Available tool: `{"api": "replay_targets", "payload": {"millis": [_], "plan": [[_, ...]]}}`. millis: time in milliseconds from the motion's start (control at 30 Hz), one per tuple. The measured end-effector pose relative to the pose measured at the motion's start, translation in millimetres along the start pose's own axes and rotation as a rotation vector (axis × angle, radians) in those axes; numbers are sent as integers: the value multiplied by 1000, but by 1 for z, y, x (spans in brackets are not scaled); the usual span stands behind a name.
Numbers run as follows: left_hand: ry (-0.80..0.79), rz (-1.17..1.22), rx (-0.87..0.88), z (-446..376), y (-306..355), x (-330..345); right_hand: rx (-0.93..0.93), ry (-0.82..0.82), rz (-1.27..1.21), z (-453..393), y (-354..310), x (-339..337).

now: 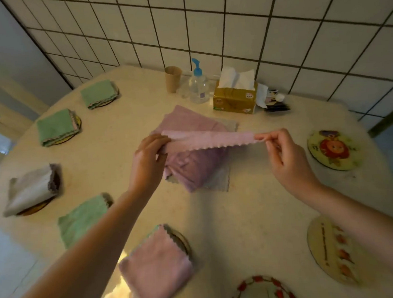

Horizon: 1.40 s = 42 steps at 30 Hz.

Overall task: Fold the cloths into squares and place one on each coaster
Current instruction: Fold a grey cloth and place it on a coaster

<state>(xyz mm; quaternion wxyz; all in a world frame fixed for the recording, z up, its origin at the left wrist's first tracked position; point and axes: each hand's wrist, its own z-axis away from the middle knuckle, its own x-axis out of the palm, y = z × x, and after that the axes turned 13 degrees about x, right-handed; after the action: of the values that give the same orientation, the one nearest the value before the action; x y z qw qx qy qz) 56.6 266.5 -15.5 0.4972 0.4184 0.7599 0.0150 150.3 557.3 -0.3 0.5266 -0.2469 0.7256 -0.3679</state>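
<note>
A round, pale speckled table (253, 214) stands against a wall of white square tiles (228, 18) with dark grout. At the table's far edge, near the wall, a brown paper cup (172, 78) stands upright. Just to its right is a clear pump bottle (198, 88) with a blue pump head. Beside that lies a gold tissue pack (235, 99) with white tissue sticking out of its top. To the right of the pack sits a small heap of dark and white odds, too blurred to name.
</note>
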Motion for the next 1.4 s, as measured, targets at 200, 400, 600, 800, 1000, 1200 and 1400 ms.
{"api": "replay_targets", "payload": {"millis": [200,400,600,800,1000,1200,1400], "plan": [[-171,-35,-19,156,109,30,77,-206,85,133,73,-61],[-403,35,-149,272,188,58,197,-465,270,234,144,-103],[-507,117,-151,312,207,58,155,-610,353,270,160,-128],[-380,219,-506,266,195,46,274,-518,214,217,150,-120],[-101,417,-840,212,152,69,380,-268,140,142,138,-83],[-99,343,-1001,184,120,104,527,-278,244,99,157,-52],[-166,242,-1042,171,100,121,534,-318,295,85,174,-42]]}}
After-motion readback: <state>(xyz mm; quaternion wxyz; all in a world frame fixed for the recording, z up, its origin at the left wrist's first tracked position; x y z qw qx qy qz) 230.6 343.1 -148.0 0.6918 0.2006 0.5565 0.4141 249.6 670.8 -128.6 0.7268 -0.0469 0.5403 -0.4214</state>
